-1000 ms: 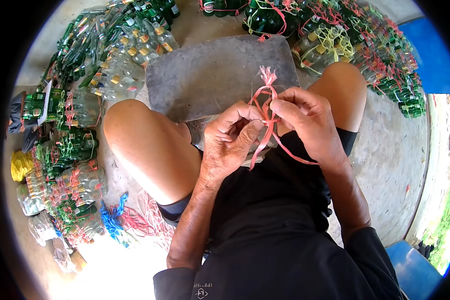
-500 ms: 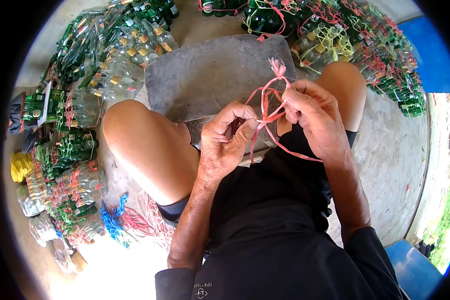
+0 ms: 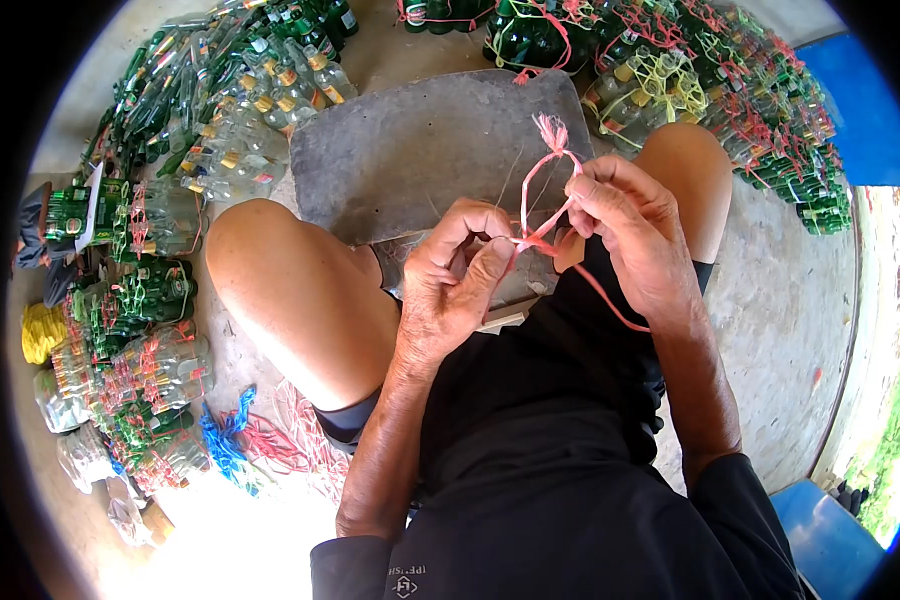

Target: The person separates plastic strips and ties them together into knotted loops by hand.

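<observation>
Between my hands is a pink plastic string (image 3: 539, 244) with a crossing or knot in the middle and a loop above it. Its frayed, tufted end (image 3: 552, 133) sticks up over the loop. My left hand (image 3: 462, 275) pinches the string at the crossing between thumb and fingers. With thumb and forefinger, my right hand (image 3: 625, 225) grips the right side of the loop. A loose strand trails below toward my right wrist. Both hands are held above my lap, in front of a dark grey board (image 3: 430, 150).
Clear bottles with yellow caps (image 3: 235, 160) and green bottles (image 3: 155, 95) lie piled at upper left. String-tied bottle bundles (image 3: 160, 365) line the left side, and more bundles (image 3: 740, 110) stand at upper right. Pink string (image 3: 305, 440) and blue string (image 3: 230, 440) lie on the floor.
The string's loops have been drawn in: fewer strands hang around the crossing, and the loop above is narrower and cleaner. Both hands stay in nearly the same place.
</observation>
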A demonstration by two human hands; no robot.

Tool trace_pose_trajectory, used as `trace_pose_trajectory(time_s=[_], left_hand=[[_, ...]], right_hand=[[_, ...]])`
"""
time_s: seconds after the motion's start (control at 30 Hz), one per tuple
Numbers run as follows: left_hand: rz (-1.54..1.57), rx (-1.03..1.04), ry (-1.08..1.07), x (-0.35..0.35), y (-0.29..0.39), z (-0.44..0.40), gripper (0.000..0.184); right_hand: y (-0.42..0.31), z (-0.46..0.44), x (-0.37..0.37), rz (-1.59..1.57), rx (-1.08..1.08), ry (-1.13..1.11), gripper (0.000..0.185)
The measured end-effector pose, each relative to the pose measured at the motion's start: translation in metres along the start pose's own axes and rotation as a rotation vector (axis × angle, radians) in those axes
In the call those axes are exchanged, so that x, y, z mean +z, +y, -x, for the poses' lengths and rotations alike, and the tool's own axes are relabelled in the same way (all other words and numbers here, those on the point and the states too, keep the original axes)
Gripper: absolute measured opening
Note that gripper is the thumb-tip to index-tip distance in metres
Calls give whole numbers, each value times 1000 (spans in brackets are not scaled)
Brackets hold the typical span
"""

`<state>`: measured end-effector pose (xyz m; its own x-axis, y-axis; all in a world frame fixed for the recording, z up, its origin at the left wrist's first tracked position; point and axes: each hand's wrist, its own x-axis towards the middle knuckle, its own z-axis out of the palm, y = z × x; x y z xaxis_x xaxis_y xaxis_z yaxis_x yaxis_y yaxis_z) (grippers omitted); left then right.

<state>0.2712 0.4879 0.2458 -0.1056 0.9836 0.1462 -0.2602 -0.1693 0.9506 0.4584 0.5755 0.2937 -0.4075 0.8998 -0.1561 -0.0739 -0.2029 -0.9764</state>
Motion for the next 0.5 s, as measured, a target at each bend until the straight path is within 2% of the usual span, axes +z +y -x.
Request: trace_pose_trajectory(time_s=[0.2,0.27,0.4,0.47,0.5], left_hand=[[25,13,4,-1,-2,-1,8],[82,-53,23,0,-1,-1,8],[42,-220,82,3,17,-3,12],[141,-190,99,3,16,-7,12],[154,-193,103,1,21,-10,11]], right_hand=[[-1,-2,0,-40,-6,-35,16],[-4,-1,1,-49,40,-34,15],[1,-6,7,-67,61,-69,20],[7,-7,10,-89,52,-132,23],[8,-8,12,-27,27,-182,32]])
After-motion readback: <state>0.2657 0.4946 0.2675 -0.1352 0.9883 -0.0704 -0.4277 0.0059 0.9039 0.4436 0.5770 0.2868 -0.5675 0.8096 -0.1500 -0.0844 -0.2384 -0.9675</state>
